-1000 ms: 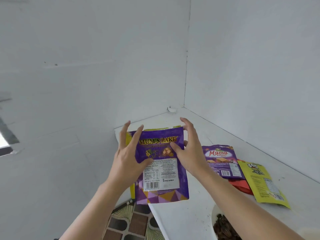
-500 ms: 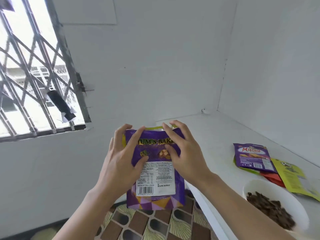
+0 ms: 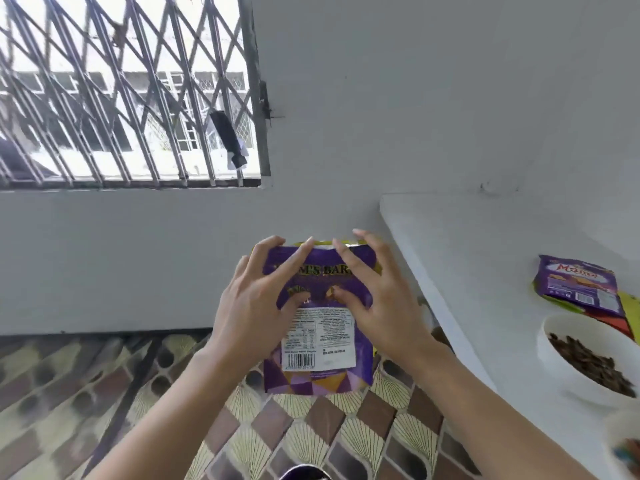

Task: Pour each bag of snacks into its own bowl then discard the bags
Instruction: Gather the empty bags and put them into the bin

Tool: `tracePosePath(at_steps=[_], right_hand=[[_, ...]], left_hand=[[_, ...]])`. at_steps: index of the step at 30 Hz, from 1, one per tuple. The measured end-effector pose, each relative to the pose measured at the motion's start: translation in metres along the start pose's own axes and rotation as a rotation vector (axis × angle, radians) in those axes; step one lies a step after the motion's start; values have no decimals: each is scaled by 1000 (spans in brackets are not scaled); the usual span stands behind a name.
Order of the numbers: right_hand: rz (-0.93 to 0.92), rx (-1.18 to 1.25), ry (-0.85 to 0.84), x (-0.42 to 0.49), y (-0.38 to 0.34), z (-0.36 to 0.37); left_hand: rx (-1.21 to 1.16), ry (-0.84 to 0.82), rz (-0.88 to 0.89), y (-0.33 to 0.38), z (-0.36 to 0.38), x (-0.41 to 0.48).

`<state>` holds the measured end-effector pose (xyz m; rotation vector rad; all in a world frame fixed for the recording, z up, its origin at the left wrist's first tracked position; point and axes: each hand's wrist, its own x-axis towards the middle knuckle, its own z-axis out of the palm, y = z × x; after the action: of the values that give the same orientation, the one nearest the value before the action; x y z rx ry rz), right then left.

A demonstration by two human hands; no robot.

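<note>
Both hands hold a purple snack bag over the floor, beside the table, before it is poured.

The tiled floor [image 3: 311, 438] fills the lower view and the white table [image 3: 450, 254] stands at the right. The purple bag [image 3: 318, 362] hangs upright in the air just left of the table edge. The left hand [image 3: 249, 313] and right hand [image 3: 377, 306] each have a closed grip on its upper part, thumbs on the near face and fingers at the top edge. I cannot tell if the top is open. On the table a white bowl [image 3: 561, 372] already holds dark snacks, and a second bowl [image 3: 614, 427] is cut by the frame, its content blurred. The Mama bag [image 3: 576, 284] lies flat behind the bowls, probably emptied but not discarded. I judge the task about half done: this bag needs pouring, then all bags go away.
</note>
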<state>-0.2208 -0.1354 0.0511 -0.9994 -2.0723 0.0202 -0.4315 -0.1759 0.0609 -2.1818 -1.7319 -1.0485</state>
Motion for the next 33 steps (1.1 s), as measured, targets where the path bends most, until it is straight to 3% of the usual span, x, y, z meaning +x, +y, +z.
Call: tracePosePath(at_steps=[8,16,22,33], right_hand=[[-16,71,-210,-67,-14,41],[125,35,-401,-154,9,100],[172,-2,-423,-223,52,184],[130,-14,-415,-367,154,370]], left_hand=[[138,-134,-148,-3,11,-103],[87,-249,-364,-7,83,-188],[19,-267,-505,-41,180,-251],[66,-303,-445,-134,383,-381]])
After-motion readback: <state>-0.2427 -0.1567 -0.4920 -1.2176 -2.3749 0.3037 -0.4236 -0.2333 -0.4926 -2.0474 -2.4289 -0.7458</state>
